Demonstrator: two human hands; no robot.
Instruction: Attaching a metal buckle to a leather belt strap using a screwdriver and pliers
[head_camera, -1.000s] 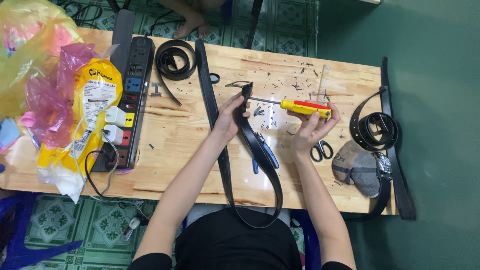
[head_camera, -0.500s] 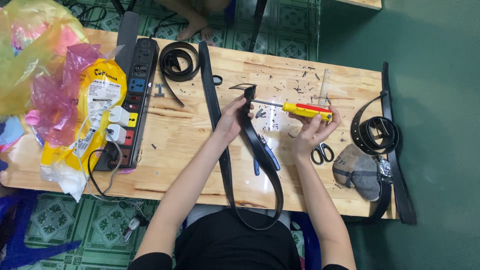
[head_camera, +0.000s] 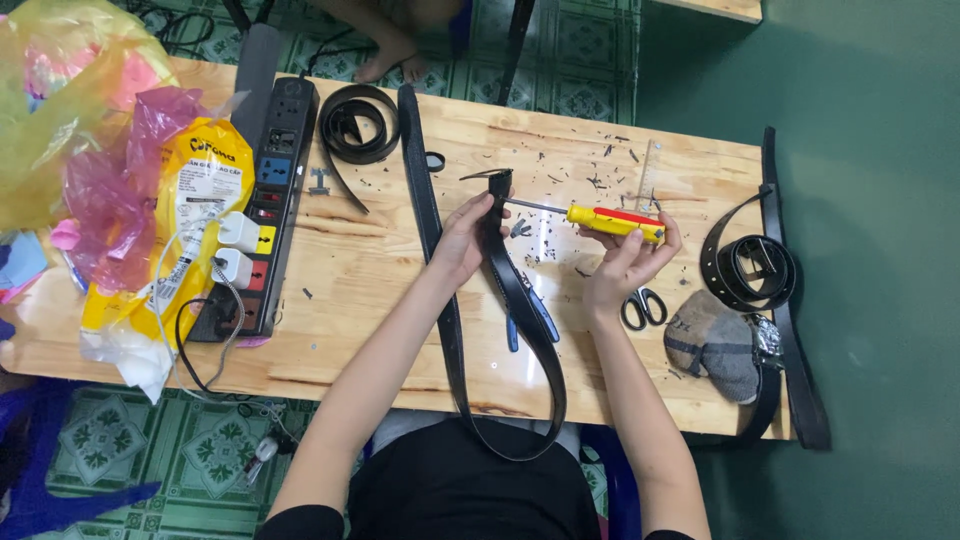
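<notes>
Above the table, left grip clasps belt; right grip clasps screwdriver.

Illumination is even, bright and diffuse, apparently from overhead; no single source is visible. Shadows are soft and short: a faint one lies on the surface just beneath the left hand, and another beneath the right hand. A pale sheen of reflected light marks the surface near its front edge, below the left hand. The black belt shows a thin highlight along its curve. The yellow plastic bag, far left of the surface, is overexposed and washed out. Focus is acceptable at centre; fine detail is softened by compression. Straight edges of the surface bow slightly toward the frame borders.
</notes>
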